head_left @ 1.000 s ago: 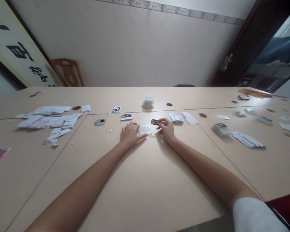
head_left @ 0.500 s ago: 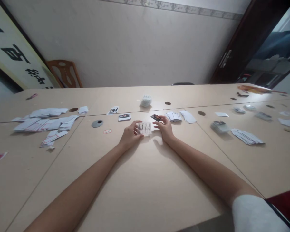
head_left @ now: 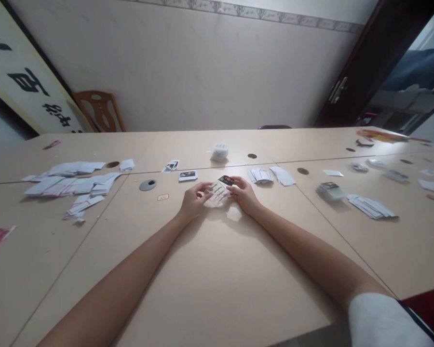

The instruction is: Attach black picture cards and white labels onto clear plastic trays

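Note:
My left hand (head_left: 196, 200) grips the left side of a clear plastic tray (head_left: 217, 193) with rows of small dark pieces in it; what the pieces are is too small to tell. The tray is tilted just over the table. My right hand (head_left: 243, 195) is closed on a dark picture card (head_left: 225, 180), its fingers at the tray's right edge. The card lies close against the tray's upper right corner. Beyond the hands stands a stack of similar clear trays (head_left: 220, 152). A pile of picture cards (head_left: 187, 176) lies to the left of the tray.
Piles of white folded papers (head_left: 72, 183) cover the left of the table (head_left: 210, 279). More white cards (head_left: 261, 175) lie right of my hands. Farther right are a stack of clear packs (head_left: 330, 191) and fanned white cards (head_left: 372, 206). A grey cable-hole cover (head_left: 148, 185) sits left.
My right hand has moved left with the picture card, up to the tray. The tray has turned and tilted in my left hand.

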Tool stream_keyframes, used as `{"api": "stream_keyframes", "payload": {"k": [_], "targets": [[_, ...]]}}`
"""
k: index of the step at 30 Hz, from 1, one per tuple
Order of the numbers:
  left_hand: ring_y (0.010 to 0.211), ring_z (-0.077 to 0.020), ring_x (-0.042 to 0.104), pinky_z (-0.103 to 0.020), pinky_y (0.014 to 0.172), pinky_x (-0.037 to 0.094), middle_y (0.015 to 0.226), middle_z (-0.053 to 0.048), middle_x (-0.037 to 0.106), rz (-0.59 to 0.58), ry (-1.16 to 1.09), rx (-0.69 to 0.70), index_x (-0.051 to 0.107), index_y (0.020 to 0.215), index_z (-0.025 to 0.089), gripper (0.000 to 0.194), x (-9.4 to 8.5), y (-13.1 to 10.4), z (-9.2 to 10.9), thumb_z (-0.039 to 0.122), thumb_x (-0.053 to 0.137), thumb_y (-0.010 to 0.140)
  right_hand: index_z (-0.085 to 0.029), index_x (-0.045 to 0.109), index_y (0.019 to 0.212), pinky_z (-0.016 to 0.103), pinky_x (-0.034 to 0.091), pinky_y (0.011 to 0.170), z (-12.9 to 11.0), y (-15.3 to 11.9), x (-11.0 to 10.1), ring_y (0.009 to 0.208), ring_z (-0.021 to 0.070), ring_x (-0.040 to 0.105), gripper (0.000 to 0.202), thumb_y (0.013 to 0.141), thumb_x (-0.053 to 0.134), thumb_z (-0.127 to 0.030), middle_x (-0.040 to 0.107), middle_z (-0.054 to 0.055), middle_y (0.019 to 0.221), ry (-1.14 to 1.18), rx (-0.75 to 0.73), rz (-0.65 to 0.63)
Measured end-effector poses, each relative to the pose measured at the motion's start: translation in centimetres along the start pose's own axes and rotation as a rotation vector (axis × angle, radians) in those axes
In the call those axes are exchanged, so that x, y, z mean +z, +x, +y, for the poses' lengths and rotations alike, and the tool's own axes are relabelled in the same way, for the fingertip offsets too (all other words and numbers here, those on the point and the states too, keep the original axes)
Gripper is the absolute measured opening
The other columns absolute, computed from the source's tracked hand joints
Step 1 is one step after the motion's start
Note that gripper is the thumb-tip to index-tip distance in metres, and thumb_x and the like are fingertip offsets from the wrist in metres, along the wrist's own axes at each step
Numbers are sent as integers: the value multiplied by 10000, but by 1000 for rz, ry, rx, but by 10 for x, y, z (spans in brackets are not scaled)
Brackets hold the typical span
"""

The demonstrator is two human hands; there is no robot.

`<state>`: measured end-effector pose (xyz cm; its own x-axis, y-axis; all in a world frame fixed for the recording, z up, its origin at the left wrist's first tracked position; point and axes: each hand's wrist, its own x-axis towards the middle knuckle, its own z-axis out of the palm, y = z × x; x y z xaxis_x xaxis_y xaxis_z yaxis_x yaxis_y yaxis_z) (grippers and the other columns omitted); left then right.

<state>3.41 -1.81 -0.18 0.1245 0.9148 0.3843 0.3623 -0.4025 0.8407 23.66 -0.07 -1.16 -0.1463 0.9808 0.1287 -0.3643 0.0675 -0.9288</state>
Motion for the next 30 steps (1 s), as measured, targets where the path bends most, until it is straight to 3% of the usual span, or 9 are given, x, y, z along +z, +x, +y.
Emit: {"api": "stream_keyframes", "payload": {"k": [10,17,25,30], "targets": [[826,-204,673,-304,686,538,953,-63,732,64,-32,5,703,963,176,306,-2,1,-1,399,688,754,-221,607,1003,244,545,590,-3,-3,4,633,107,648,421,628,787,-289,686,8,1007,-39,34,-18],[637,-139,642,-263,597,525,921,-48,714,91,52,18,651,934,173,269,0,-3,8,341,717,735,-224,592,1007,271,563,624,0,3,-2,627,116,651,462,608,816,-289,673,-12,889,86,41,20],[790,-191,698,-313,675,599,1044,-92,664,148,-9,5,668,1002,153,317,1,-5,10,349,714,758,-235,609,1015,320,589,803,-5,-5,6,846,168,684,515,554,828,-159,676,14,1009,184,54,-64],[925,-218,680,-345,761,601,1183,-133,602,55,39,48,710,1098,137,431,1,-6,12,460,665,816,-232,603,1028,353,592,827,-5,-14,19,943,198,665,495,594,842,-240,635,38,1100,172,34,-29]]}}
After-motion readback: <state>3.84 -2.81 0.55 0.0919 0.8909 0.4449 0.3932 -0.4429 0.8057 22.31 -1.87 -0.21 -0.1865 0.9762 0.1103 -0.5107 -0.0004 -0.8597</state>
